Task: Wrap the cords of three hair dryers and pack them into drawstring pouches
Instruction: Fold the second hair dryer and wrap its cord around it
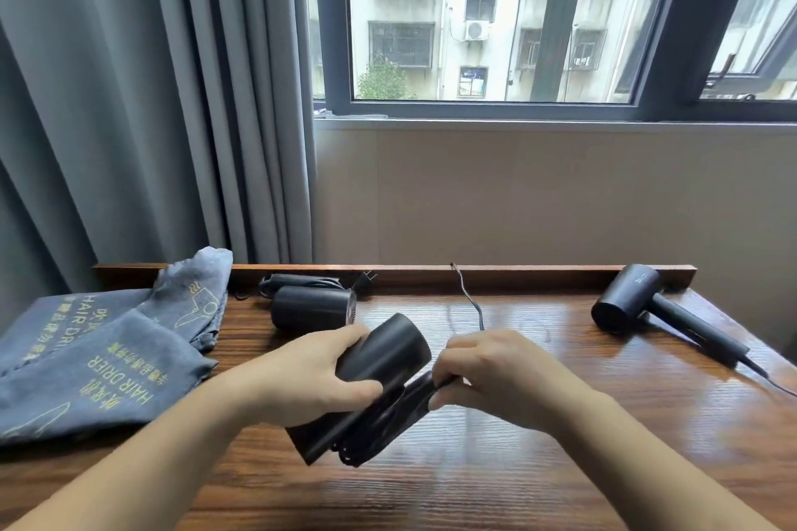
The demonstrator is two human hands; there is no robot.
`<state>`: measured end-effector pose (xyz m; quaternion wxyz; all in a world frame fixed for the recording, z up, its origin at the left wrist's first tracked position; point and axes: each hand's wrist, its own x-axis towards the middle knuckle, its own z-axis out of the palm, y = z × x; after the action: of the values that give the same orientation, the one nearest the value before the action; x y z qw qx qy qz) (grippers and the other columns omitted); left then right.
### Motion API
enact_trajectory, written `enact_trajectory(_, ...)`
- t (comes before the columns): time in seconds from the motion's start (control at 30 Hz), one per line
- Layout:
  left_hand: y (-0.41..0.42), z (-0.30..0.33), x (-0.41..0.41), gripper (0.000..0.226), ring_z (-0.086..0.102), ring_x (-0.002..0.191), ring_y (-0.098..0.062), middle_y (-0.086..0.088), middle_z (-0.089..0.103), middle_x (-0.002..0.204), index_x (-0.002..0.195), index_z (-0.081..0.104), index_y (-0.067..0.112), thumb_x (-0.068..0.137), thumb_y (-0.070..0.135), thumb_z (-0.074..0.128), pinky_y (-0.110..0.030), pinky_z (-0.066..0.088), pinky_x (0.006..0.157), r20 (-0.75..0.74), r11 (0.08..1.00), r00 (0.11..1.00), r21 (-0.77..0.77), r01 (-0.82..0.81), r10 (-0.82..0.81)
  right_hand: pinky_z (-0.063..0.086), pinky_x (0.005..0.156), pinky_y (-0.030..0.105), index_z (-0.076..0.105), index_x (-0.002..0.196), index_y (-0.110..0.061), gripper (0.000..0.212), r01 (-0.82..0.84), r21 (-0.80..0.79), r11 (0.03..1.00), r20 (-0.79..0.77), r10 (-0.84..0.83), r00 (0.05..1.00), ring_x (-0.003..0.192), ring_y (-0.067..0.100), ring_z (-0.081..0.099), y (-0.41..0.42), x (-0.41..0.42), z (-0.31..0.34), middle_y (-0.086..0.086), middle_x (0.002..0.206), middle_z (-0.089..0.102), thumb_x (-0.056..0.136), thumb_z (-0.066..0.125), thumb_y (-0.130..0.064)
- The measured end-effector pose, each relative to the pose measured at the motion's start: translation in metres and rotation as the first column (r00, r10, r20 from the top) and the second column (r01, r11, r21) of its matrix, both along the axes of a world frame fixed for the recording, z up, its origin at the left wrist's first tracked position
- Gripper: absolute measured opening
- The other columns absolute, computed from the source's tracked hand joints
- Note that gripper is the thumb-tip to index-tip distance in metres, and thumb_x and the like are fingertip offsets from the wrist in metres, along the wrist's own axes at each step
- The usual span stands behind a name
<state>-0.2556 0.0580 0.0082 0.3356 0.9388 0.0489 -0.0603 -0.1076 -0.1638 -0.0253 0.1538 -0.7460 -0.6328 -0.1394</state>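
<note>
Black plastic is gripped between both hands: the held hair dryer [384, 351] is kept just above the counter [496, 479], its barrel clasped by the left hand [319, 375], whose fingers are curled over the top and whose thumb is tucked under. Its folded handle and the cord bundle [379, 427] run down and toward the body from the barrel, so the long axis slants from upper right to lower left between the 2 hands. The right hand [483, 375] is closed on the cord [472, 306] right at the handle's side, fingers pinched around the strand; from there the free length trails away from the hands to the counter's far rim. By that reading the winding is judged unfinished, and the next loop would be laid by the right hand, which is nearer the loose cord.

Beyond the left hand, a second hair dryer [312, 308] lies with its cord already bundled behind it. Far off to the right of the right hand, a third hair dryer [621, 302] lies unfolded, its cord running off the counter's edge. Left of the left hand, grey drawstring pouches [108, 366] are stacked flat, none yet filled as far as can be told.
</note>
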Motion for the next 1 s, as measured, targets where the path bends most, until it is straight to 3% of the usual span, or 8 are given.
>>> enact_trajectory(0.17,0.001,0.008,0.000,0.042,0.068,0.089,-0.014,0.005,0.068,0.100,0.114,0.056,0.035,0.077,0.055,0.064,-0.040,0.057,0.085,-0.132,0.996,0.989,0.049,0.068,-0.061,0.020,0.057,0.003,0.061,0.079,-0.029,0.031,-0.037,0.031,0.999,0.008,0.037,0.999,0.066,0.001,0.044,0.000,-0.004,0.004,-0.016,0.073,0.058,0.086,0.063,-0.059)
enact_trajectory(0.33,0.012,0.002,-0.009,0.046,0.065,0.105,-0.022,-0.014,0.066,0.120,0.123,0.062,0.020,0.083,0.042,0.064,-0.048,0.047,0.100,-0.190,0.930,0.961,-0.344,0.128,-0.202,0.035,0.053,0.016,0.052,0.069,-0.025,0.047,0.028,0.213,0.977,-0.233,0.023,0.972,0.060,0.003,0.046,-0.009,0.016,0.004,-0.017,0.064,0.050,0.072,0.071,-0.068)
enact_trajectory(0.5,0.019,-0.019,-0.007,0.068,0.045,0.120,-0.042,-0.039,0.051,0.132,0.134,0.053,-0.004,0.080,0.033,0.072,-0.060,0.026,0.110,-0.071,0.467,0.982,-0.884,0.019,-0.175,0.041,0.063,0.019,0.063,0.074,-0.032,0.019,0.130,0.263,0.956,-0.447,0.001,0.895,0.070,0.003,0.057,-0.008,0.027,-0.022,-0.016,0.074,0.060,0.088,0.061,-0.045)
enact_trajectory(0.6,0.014,-0.027,-0.002,0.062,0.068,0.097,-0.027,-0.017,0.072,0.106,0.111,0.074,0.006,0.062,0.040,0.088,-0.041,0.051,0.095,-0.076,0.276,0.993,-0.960,-0.050,-0.085,0.039,0.070,0.019,0.059,0.076,-0.036,0.031,0.180,0.211,0.961,-0.478,-0.059,0.876,0.078,-0.001,0.055,0.001,0.025,-0.042,-0.025,0.075,0.058,0.095,0.041,-0.051)
enact_trajectory(0.73,-0.002,-0.024,0.003,0.066,0.066,0.090,-0.035,-0.027,0.060,0.114,0.137,0.045,-0.004,0.091,0.040,0.064,-0.043,0.057,0.075,0.107,-0.072,0.985,-0.993,0.098,-0.134,0.035,0.090,0.017,0.059,0.107,-0.033,0.026,0.214,0.027,0.976,-0.388,-0.188,0.903,0.103,0.000,0.049,0.007,0.032,-0.071,-0.025,0.105,0.055,0.100,0.040,-0.051)
enact_trajectory(0.8,-0.005,-0.017,0.006,0.065,0.065,0.092,-0.034,-0.026,0.057,0.118,0.141,0.042,-0.004,0.095,0.039,0.056,-0.041,0.057,0.076,0.172,-0.105,0.982,-0.981,0.164,-0.081,0.035,0.098,0.017,0.057,0.120,-0.028,0.025,0.267,0.002,0.964,-0.361,-0.249,0.899,0.111,0.003,0.049,0.006,0.037,-0.080,-0.015,0.118,0.058,0.101,0.047,-0.040)
enact_trajectory(0.93,-0.002,-0.012,0.015,0.068,0.062,0.089,-0.030,-0.021,0.060,0.119,0.140,0.051,0.002,0.085,0.039,0.068,-0.039,0.057,0.072,0.070,-0.152,0.969,-0.982,0.108,0.238,0.028,0.115,0.030,0.059,0.111,-0.024,0.022,0.242,-0.030,0.970,-0.221,-0.243,0.945,0.106,0.008,0.054,0.008,0.036,-0.083,-0.009,0.109,0.066,0.100,0.041,-0.027)
enact_trajectory(1.0,-0.004,-0.009,0.021,0.054,0.065,0.099,-0.029,-0.016,0.064,0.125,0.138,0.054,0.005,0.095,0.038,0.055,-0.041,0.054,0.085,0.027,-0.197,0.905,-0.973,0.121,0.424,0.040,0.105,0.028,0.058,0.111,-0.024,0.024,0.213,-0.028,0.977,-0.136,-0.215,0.967,0.094,0.014,0.060,0.011,0.022,-0.086,-0.006,0.098,0.069,0.100,0.038,-0.031)
